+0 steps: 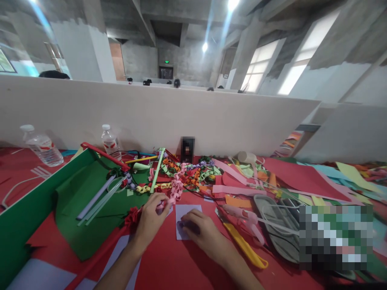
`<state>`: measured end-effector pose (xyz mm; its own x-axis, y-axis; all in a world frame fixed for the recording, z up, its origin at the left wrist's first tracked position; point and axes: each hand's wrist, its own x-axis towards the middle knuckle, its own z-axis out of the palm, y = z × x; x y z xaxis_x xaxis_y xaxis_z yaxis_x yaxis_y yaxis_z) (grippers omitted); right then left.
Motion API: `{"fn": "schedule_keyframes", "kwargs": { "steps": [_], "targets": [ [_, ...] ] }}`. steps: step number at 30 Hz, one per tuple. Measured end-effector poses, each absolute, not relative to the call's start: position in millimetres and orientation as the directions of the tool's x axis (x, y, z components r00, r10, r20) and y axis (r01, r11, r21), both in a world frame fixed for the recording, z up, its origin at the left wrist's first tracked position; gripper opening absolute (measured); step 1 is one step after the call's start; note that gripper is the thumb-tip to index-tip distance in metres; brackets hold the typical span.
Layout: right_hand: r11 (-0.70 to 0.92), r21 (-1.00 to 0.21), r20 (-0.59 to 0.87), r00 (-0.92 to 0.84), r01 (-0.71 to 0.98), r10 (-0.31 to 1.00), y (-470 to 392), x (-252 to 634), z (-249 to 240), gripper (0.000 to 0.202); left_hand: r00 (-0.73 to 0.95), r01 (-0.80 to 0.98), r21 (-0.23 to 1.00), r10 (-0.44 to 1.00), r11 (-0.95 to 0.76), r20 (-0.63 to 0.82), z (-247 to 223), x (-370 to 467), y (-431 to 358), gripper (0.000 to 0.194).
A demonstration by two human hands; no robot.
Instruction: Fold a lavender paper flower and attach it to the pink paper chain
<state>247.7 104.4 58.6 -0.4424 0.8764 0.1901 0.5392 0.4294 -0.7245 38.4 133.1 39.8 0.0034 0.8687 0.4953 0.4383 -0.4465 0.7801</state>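
My left hand (152,213) is closed, thumb and forefinger pinched at the near end of a pink paper chain (177,189). The chain runs away from me into the pile of coloured chains. My right hand (204,230) rests over a small lilac paper rectangle (187,208) that lies flat on the red table. Its fingers are bent and drawn together near the paper's left side; what lies beneath the fingertips is hidden. Close by on the right are a yellow craft knife (244,245) and a pink hot glue gun (244,215).
Mixed paper chains (196,173) heap up before a low partition (151,112). On the left are a green board (36,193), a red paper-wrapped stick (99,257) and two water bottles (45,149) (110,141). A grey tray (279,233) with a cable stands right.
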Motion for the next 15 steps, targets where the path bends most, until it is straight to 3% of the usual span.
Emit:
{"fn": "schedule_keyframes", "kwargs": {
  "steps": [7, 15],
  "targets": [
    [0.304, -0.812, 0.198, -0.256, 0.498, 0.946, 112.3, 247.4, 45.8, 0.016, 0.081, 0.502, 0.703, 0.837, -0.504, 0.541, 39.0, 38.7, 130.3, 0.003],
    [0.141, -0.968, 0.127, -0.081, 0.209, 0.989, 114.6, 239.6, 44.7, 0.032, 0.187, 0.554, 0.642, 0.83, -0.53, 0.525, 38.8, 38.8, 126.8, 0.009]
  ]
}}
